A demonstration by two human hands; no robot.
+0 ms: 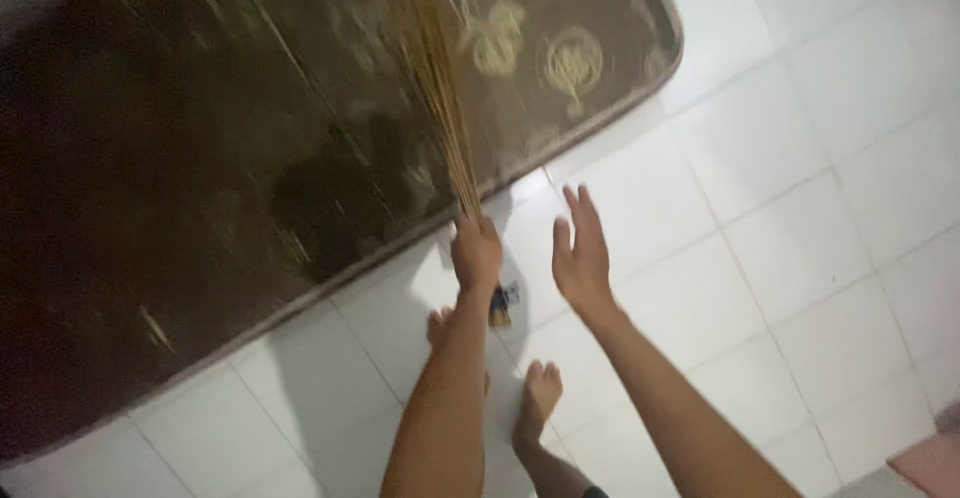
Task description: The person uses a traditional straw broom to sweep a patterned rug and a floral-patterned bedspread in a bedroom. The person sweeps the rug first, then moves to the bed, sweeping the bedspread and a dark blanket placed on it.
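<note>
My left hand [476,253] is closed around the lower end of a bundle broom of thin yellow sticks [436,78]. The sticks rise up and away over a dark brown mattress [200,178] with pale gold patterns, which lies on the floor. The broom's bound end [500,305] shows below my wrist. My right hand [581,248] hovers just to the right of the left one, fingers spread, holding nothing. My bare feet [540,393] stand on the tiles beneath my arms.
White floor tiles [800,208] stretch to the right and below the mattress's rounded corner [665,48]. A pinkish mat edge [935,458] shows at the bottom right corner.
</note>
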